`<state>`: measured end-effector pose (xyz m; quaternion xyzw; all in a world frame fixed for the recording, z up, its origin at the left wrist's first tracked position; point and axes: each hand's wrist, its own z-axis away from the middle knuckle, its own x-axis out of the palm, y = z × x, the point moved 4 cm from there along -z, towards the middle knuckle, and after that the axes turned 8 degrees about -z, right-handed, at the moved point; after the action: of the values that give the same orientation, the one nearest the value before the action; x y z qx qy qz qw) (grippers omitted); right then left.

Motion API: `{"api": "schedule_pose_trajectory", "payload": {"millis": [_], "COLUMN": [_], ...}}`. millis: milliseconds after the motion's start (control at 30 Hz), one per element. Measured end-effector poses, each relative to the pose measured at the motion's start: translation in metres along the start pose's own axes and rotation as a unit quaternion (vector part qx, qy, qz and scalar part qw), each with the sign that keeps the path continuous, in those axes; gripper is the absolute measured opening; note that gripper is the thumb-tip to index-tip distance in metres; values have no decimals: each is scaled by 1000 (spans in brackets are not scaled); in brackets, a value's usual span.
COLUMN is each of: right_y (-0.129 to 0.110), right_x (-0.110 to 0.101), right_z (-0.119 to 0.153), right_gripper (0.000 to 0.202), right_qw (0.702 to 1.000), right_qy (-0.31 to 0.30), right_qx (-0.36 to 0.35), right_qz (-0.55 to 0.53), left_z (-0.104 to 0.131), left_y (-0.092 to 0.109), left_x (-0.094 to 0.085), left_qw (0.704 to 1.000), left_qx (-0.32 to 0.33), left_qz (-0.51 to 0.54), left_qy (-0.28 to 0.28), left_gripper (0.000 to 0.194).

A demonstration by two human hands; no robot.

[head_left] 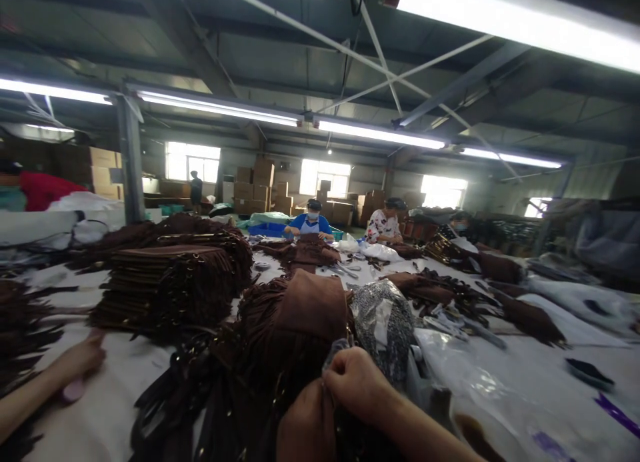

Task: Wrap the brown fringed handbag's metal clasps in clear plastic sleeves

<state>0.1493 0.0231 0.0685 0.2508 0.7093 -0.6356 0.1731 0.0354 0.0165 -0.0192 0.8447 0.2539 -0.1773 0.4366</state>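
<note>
In the lower middle, my right hand [361, 387] is closed in a pinch. Close against it, lower and darker, my left hand [306, 419] is curled too, its fingers partly hidden. A crumpled, see-through greyish piece [336, 350] shows at the right fingertips; what exactly either hand grips is too blurred to make out. Just beyond them lies a brown fringed suede-like piece [315, 309], probably a bag, with fringe hanging to its left. Dark straps with small brass-coloured metal parts [173, 399] lie in a heap to the left of my hands.
A tall stack of brown fringed pieces [160, 275] stands left. Another person's hand [85, 359] reaches in there. A clear bag of small grey-silver items [383, 322] sits right of centre, beside clear plastic sheeting [480, 375]. Several co-workers sit across the table; cartons [255, 189] stand behind.
</note>
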Motion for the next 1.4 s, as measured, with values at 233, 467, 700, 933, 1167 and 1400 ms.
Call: {"api": "schedule_pose_trajectory", "payload": {"millis": [233,467,700,933,1167,1400], "right_y": [7,0,4,16,37,42], "right_x": [1,4,-1,-1,3,8], "right_z": [-6,-7,3,34,43,43], "right_gripper": [13,12,16,19,10,11], "right_qw": [999,999,1000,996,989,984], "right_qy": [-9,-24,-15,11,83,93], "right_qx": [12,5,-11,-4,27,39], "right_qz": [48,42,25,-91,-117,-145], "left_z": [4,10,5,-5,-6,7], "left_y": [-6,-9,0,11,19,13], "left_x": [3,0,-9,-20,-22,-4], "left_qw": [994,994,999,992,965,829], "left_qx": [15,0,-18,-62,-164,-334], "left_qz": [-111,-94,-32,95,172,405], "left_qy": [9,50,4,-55,-107,-191], "left_gripper": [27,41,21,28,29,56]}}
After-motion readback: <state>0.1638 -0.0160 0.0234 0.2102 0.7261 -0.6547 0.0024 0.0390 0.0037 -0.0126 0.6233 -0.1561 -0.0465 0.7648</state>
